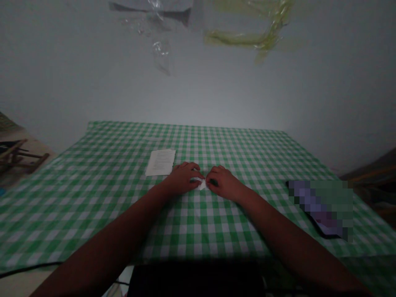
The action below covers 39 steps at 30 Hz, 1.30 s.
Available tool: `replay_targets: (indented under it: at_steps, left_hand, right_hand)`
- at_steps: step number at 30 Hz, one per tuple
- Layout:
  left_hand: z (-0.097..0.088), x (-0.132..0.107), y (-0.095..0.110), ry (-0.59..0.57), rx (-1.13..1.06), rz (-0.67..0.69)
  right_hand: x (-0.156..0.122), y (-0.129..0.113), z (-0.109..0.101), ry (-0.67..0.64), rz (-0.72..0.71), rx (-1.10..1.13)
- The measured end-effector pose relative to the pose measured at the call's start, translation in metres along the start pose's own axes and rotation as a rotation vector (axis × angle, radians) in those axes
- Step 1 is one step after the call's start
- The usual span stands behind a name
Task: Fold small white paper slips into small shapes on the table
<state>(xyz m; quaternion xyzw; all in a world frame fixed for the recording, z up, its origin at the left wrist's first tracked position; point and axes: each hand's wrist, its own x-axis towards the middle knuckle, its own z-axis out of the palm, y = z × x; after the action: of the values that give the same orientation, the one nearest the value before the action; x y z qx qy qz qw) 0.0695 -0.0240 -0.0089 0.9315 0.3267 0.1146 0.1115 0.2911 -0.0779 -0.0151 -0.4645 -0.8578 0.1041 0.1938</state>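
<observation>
A small piece of folded white paper [202,185] lies between my hands, low over the checked tablecloth. My left hand [185,178] pinches its left side between thumb and fingers. From the other side, my right hand [223,181] has its thumb and fingertips closed on the paper's right edge. The fingers cover part of the paper, so its full shape is hidden. Just beyond my left hand rests a stack of printed white sheets [161,162].
A green and white checked tablecloth [241,152] covers the table. On the right lies a dark-edged phone or tablet [321,210], partly blurred out. Behind the table stands a white wall [198,90] with tape remnants. A black cable [31,268] runs at lower left, and wooden furniture [24,159] stands farther left.
</observation>
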Motion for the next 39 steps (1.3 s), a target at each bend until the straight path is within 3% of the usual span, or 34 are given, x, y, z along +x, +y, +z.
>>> replay_targets:
  at_steps: [6, 16, 24, 39]
  left_hand:
    - [-0.001, -0.002, -0.004, -0.002, -0.055, 0.005]
    - [-0.003, -0.004, -0.003, -0.013, -0.089, 0.021]
    - [-0.008, -0.004, -0.005, -0.073, -0.091, 0.032]
    - [-0.003, -0.003, -0.009, -0.018, -0.091, 0.037]
  right_hand:
    - [-0.001, -0.001, 0.001, 0.01, 0.02, 0.016]
    - [0.004, -0.016, 0.007, 0.017, 0.238, -0.054]
    - [-0.002, -0.002, 0.006, -0.005, 0.106, 0.034]
    - [-0.002, -0.01, 0.004, -0.009, 0.099, -0.076]
